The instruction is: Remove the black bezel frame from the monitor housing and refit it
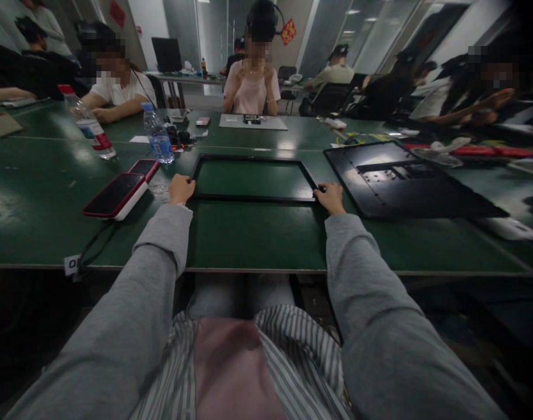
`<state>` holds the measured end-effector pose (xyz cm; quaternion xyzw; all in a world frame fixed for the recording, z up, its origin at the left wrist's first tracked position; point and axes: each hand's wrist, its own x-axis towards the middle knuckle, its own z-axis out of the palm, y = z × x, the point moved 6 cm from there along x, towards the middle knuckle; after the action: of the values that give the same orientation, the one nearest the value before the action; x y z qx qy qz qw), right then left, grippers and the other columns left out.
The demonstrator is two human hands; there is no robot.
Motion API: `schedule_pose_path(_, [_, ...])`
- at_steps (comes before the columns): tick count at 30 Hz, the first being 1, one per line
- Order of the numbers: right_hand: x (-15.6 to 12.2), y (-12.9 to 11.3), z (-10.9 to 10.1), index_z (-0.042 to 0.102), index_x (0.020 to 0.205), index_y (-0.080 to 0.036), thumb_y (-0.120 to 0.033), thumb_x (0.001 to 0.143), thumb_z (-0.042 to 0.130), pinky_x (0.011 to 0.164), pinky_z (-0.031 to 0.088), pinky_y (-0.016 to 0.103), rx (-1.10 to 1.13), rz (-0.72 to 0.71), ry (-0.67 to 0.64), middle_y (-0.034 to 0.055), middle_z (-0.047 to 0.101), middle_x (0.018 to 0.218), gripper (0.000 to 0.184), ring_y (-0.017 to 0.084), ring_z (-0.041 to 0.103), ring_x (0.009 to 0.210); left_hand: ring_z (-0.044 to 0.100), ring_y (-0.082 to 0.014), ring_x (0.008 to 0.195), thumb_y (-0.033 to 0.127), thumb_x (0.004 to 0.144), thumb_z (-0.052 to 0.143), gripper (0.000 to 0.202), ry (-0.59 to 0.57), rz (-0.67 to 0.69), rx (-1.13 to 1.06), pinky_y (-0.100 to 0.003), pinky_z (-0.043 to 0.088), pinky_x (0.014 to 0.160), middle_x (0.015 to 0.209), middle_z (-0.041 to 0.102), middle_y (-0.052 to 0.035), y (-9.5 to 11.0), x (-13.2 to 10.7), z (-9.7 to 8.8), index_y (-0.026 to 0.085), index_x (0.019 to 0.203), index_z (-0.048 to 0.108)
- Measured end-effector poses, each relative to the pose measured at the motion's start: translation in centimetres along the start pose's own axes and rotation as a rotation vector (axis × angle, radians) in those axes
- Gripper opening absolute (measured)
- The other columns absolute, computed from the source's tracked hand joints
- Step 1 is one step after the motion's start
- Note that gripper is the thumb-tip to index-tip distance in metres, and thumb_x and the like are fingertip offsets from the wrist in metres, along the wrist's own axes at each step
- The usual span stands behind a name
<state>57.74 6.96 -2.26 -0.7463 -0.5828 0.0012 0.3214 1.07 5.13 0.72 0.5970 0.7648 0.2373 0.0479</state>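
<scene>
A thin black rectangular frame [253, 199], like a monitor bezel, lies on or just over the green table in front of me, and the green top shows through its opening. My left hand [181, 189] is closed around its near left corner. At the near right corner, my right hand [331, 197] grips the frame with thumb and fingers. To the right of that hand lies a large black panel [406, 195], like a monitor's back cover, with small holes and a recessed middle part.
Left of the frame, two red-edged phones [118, 193] lie by a white block with a cable. Behind them stand a blue-capped bottle [158, 137] and a red-capped bottle [89, 125]. Across the green table [253, 239] a person [251, 87] sits behind a grey mat [231, 121].
</scene>
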Motion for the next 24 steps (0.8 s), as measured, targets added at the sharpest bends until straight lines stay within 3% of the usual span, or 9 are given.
schedule_pose_path(17, [-0.4, -0.4, -0.4, 0.074, 0.112, -0.014, -0.029, 0.082, 0.063, 0.113, 0.043, 0.051, 0.008, 0.02, -0.009, 0.0189, 0.066, 0.121, 0.035, 0.035, 0.053, 0.124, 0.066, -0.0323, 0.122, 0.032, 0.101, 0.055, 0.035, 0.011, 0.001, 0.024, -0.04, 0.052, 0.105, 0.127, 0.07, -0.0183, 0.5, -0.3, -0.5, 0.016, 0.119, 0.08])
schedule_pose_path(24, [0.2, 0.0, 0.1, 0.07, 0.117, -0.014, -0.027, 0.085, 0.06, 0.114, 0.04, 0.052, 0.017, -0.014, 0.003, 0.0192, 0.069, 0.122, 0.037, 0.035, 0.054, 0.124, 0.065, -0.0352, 0.125, 0.029, 0.1, 0.057, 0.03, 0.171, 0.068, -0.101, -0.046, 0.052, 0.109, 0.132, 0.065, -0.0183, 0.6, -0.2, -1.0, 0.016, 0.119, 0.077])
